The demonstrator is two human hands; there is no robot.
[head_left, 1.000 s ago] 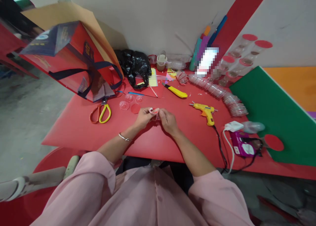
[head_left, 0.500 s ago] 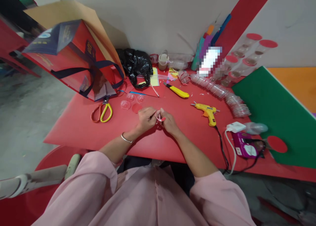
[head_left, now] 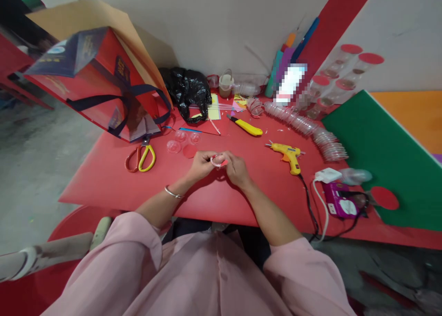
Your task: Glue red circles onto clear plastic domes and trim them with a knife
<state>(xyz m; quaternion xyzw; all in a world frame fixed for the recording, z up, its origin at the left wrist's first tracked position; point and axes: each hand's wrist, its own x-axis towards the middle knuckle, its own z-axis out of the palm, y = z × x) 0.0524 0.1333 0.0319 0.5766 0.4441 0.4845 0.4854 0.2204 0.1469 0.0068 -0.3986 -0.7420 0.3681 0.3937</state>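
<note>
Close to the table's front edge, both hands meet around a small round clear plastic lid [head_left: 214, 163] with a whitish rim. A bit of red [head_left: 224, 163] shows at its right side; whether it is attached cannot be made out. My left hand [head_left: 202, 165] pinches the lid's left edge, and my right hand [head_left: 236, 169] grips the right edge with fingers curled. Just beyond my left hand lie a flat red disc [head_left: 189, 151] and several clear domed lids [head_left: 174, 146], all on the red tabletop [head_left: 214, 198].
To the left are scissors [head_left: 141, 158] and a red gift bag [head_left: 100, 86]. A yellow utility knife [head_left: 247, 126] and a yellow glue gun [head_left: 289, 156] lie to the right. Stacked clear cups [head_left: 299, 122], a purple power adapter [head_left: 340, 201] and a green board [head_left: 386, 159] sit farther right.
The lid has turned, so more of its round opening faces up. My left hand has slid slightly left and its fingers are less bunched. The whole view has shifted a little.
</note>
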